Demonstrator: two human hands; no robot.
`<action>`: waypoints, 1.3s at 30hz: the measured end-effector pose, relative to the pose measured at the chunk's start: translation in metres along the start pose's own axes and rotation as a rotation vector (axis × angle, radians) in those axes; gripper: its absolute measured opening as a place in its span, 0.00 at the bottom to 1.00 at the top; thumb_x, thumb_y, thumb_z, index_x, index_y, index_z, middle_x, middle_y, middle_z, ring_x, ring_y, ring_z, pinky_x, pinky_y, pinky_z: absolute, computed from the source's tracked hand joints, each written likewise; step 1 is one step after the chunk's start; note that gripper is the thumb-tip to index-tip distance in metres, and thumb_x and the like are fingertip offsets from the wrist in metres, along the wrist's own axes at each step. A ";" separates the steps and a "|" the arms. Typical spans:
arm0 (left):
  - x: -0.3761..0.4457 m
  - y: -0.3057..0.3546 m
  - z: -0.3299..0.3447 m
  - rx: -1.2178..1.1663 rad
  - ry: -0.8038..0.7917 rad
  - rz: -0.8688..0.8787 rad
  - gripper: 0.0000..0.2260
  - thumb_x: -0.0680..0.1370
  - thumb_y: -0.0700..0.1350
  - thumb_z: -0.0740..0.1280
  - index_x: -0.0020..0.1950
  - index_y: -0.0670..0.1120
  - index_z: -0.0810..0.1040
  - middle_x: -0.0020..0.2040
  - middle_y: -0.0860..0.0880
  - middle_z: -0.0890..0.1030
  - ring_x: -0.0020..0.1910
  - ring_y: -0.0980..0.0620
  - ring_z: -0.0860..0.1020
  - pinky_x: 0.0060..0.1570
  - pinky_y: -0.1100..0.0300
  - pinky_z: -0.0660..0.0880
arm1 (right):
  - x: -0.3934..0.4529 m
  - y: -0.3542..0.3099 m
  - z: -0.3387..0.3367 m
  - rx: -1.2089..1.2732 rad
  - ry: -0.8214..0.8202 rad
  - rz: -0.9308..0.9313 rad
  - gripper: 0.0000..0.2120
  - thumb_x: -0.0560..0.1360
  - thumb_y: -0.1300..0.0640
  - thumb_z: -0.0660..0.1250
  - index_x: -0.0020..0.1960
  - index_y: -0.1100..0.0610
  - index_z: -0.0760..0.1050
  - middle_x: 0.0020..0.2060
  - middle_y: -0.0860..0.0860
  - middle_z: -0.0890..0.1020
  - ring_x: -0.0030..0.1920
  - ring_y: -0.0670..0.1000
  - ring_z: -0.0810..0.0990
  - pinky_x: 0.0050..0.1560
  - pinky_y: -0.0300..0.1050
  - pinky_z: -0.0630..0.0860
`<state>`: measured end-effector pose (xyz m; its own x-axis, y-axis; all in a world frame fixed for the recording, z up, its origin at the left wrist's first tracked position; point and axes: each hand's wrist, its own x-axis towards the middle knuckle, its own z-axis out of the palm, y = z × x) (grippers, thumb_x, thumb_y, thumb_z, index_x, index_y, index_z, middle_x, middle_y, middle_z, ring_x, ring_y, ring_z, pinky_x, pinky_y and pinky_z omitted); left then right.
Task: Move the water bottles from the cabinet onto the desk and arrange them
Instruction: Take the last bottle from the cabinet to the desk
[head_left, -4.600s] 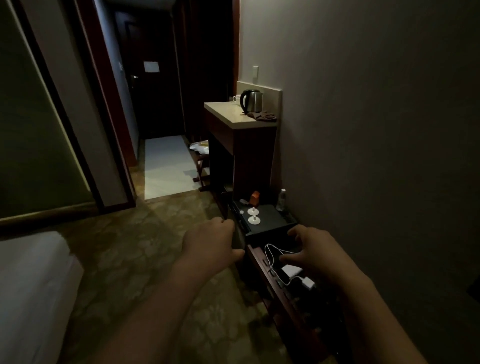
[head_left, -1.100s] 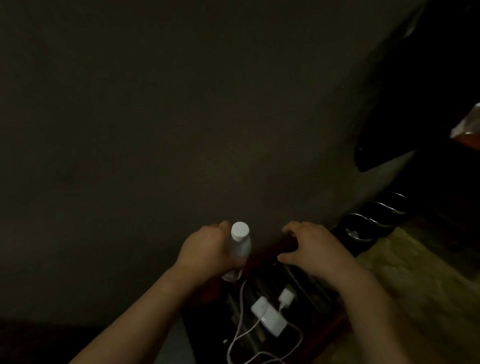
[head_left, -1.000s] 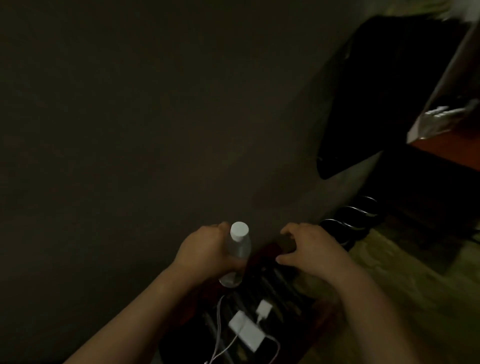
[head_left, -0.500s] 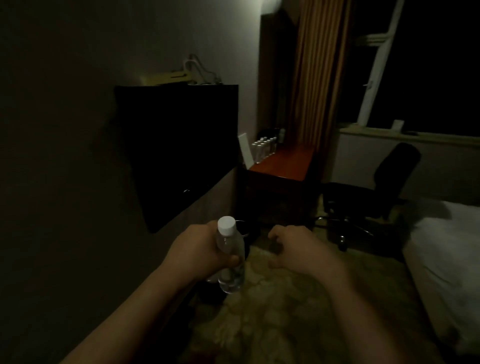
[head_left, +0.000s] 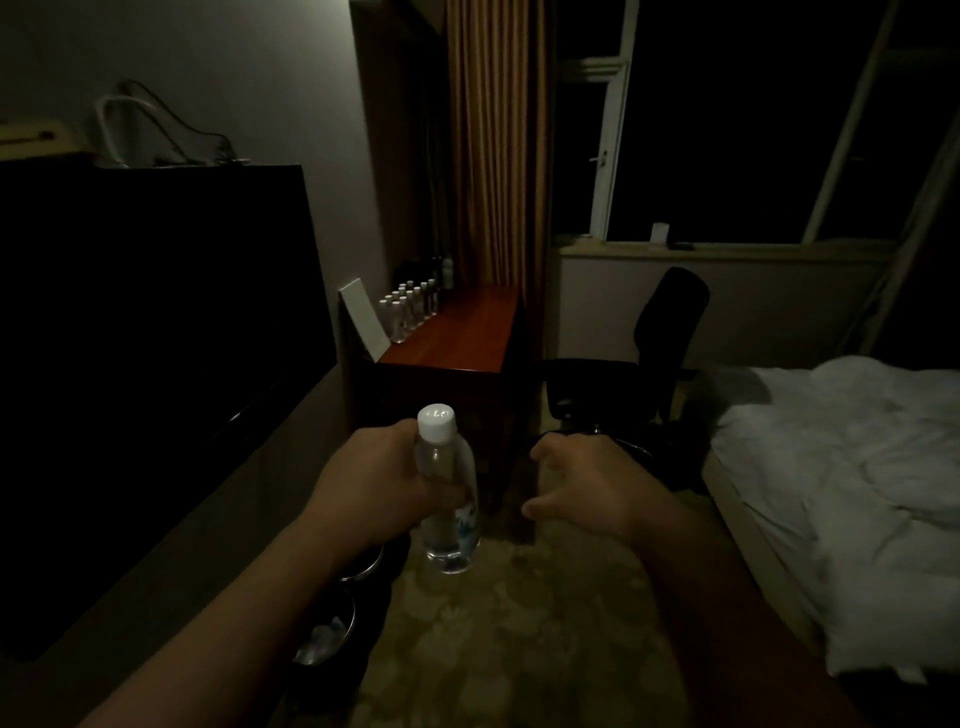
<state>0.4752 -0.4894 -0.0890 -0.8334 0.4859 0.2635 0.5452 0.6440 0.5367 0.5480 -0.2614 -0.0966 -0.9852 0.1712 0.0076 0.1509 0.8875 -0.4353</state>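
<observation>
Dim room, head view.

1. Left hand (head_left: 374, 483): at 7 o'clock of frame centre. Fingers clamped round the bottle (head_left: 447, 493), gripping its upper-mid body. Bottle is upright, clear, white cap on top, base hanging free above the carpet (head_left: 519, 623). It touches nothing but the hand.

2. Right hand (head_left: 592, 488): at 5 o'clock of centre, just right of the bottle, not touching it. Fingers apart, loosely curled, thumb out to the left; holds nothing.

3. Table (head_left: 457, 338): red-brown wood, at 12 o'clock from the hands, well apart from them, against the left wall. Row of bottles (head_left: 410, 306) stands along its wall-side edge, approx. two lines running away from the camera; exact count cannot be told. White card (head_left: 363, 322) leans on the wall at the near end of the row.

4. TV (head_left: 156, 338): black, at 9 o'clock, on the left wall.

5. Chair (head_left: 660, 343): black, at 2 o'clock from the hands, right of the table, below the window (head_left: 727, 130). Curtain (head_left: 493, 145) hangs behind the table.

6. Bed (head_left: 852, 493): white bedding, at 3 o'clock.

7. Bins (head_left: 337, 613): round, metal-rimmed, on the floor at 7 o'clock, partly hidden under the left forearm.
</observation>
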 end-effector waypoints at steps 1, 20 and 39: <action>0.023 -0.005 0.006 0.000 0.000 0.021 0.17 0.63 0.60 0.75 0.48 0.59 0.77 0.41 0.60 0.81 0.39 0.64 0.79 0.40 0.57 0.80 | 0.021 0.005 -0.003 -0.005 -0.002 0.002 0.32 0.69 0.45 0.76 0.70 0.49 0.69 0.63 0.49 0.75 0.56 0.49 0.77 0.53 0.44 0.78; 0.408 -0.076 0.097 -0.013 -0.073 0.087 0.20 0.63 0.65 0.68 0.49 0.55 0.75 0.41 0.57 0.79 0.39 0.58 0.78 0.41 0.51 0.79 | 0.367 0.117 -0.044 0.062 0.066 0.104 0.29 0.69 0.46 0.77 0.67 0.47 0.71 0.61 0.48 0.75 0.49 0.49 0.80 0.42 0.45 0.81; 0.750 -0.106 0.213 0.102 0.087 -0.201 0.22 0.66 0.61 0.76 0.54 0.54 0.77 0.47 0.57 0.81 0.44 0.59 0.78 0.42 0.57 0.79 | 0.750 0.274 -0.128 -0.052 -0.073 -0.171 0.31 0.70 0.44 0.75 0.70 0.48 0.69 0.62 0.47 0.76 0.58 0.48 0.76 0.53 0.42 0.76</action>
<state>-0.1886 -0.0672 -0.1194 -0.9284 0.2919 0.2300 0.3702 0.7812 0.5026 -0.1390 0.1651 -0.0947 -0.9998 -0.0135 0.0111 -0.0167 0.9221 -0.3866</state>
